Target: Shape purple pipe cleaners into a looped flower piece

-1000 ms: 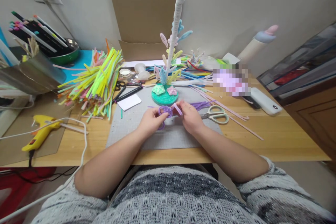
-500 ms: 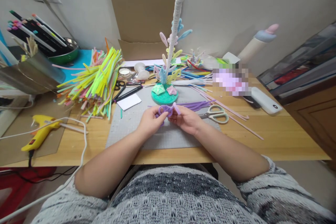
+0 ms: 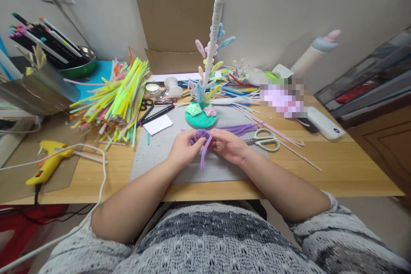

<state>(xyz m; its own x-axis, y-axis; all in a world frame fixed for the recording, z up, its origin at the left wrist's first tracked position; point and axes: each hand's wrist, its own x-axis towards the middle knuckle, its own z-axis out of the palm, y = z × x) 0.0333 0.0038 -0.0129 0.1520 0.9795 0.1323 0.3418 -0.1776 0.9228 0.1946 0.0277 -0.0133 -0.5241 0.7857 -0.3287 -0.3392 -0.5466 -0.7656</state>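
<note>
Between my two hands is a purple pipe cleaner [image 3: 204, 158], curled into loops at the top, with one end hanging down over the grey cutting mat [image 3: 154, 167]. My left hand [image 3: 186, 146] pinches the looped part between thumb and fingers. On the other side, my right hand [image 3: 227, 145] has its fingers closed on the pipe cleaner near the loop. Just beyond my hands stands a white wrapped stem [image 3: 212, 45] on a round green base [image 3: 201, 120], with pastel pipe-cleaner loops and leaves around it. Several straight purple pipe cleaners [image 3: 240, 129] lie behind my right hand.
Scissors [image 3: 266, 140] lie right of my hands, near pink pipe cleaners [image 3: 300, 156]. A yellow glue gun [image 3: 48, 160] with a white cord sits left. Farther back are a heap of colourful pipe cleaners [image 3: 120, 98], black pens [image 3: 157, 114] and a white card [image 3: 158, 125].
The purple pipe cleaner's free end, earlier bent up by my right fingers, now hangs down toward me between my hands. My right hand has turned slightly; my left has stayed nearly still.
</note>
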